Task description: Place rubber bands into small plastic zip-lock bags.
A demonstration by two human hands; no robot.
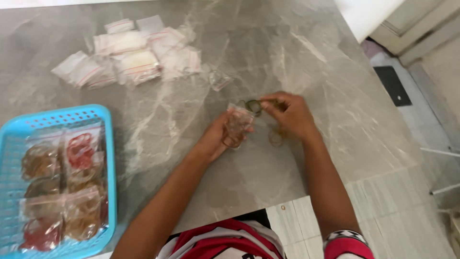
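1. My left hand point(215, 139) grips one small clear zip bag point(238, 122), fingers curled round its lower half, above the grey marble table point(311, 72).
2. My right hand point(290, 115) pinches one dark green rubber band point(253, 106) between thumb and fingertips, right at the mouth of that clear bag.
3. One brownish rubber band point(276, 138) lies loose on the table just below my right hand, to the right of the bag.
4. One empty clear bag point(219, 79) lies flat on the table, above the bag I hold.
5. Farther up and left of my bag sits a heap of empty bags point(127, 52), clear with red zip strips; I cannot count them exactly, roughly ten.
6. Far left of my bag stands one blue plastic basket point(111, 158). It holds filled bags point(62, 187), about six or more, stuffed with tan, brown and red bands, the red ones at top right and bottom left.
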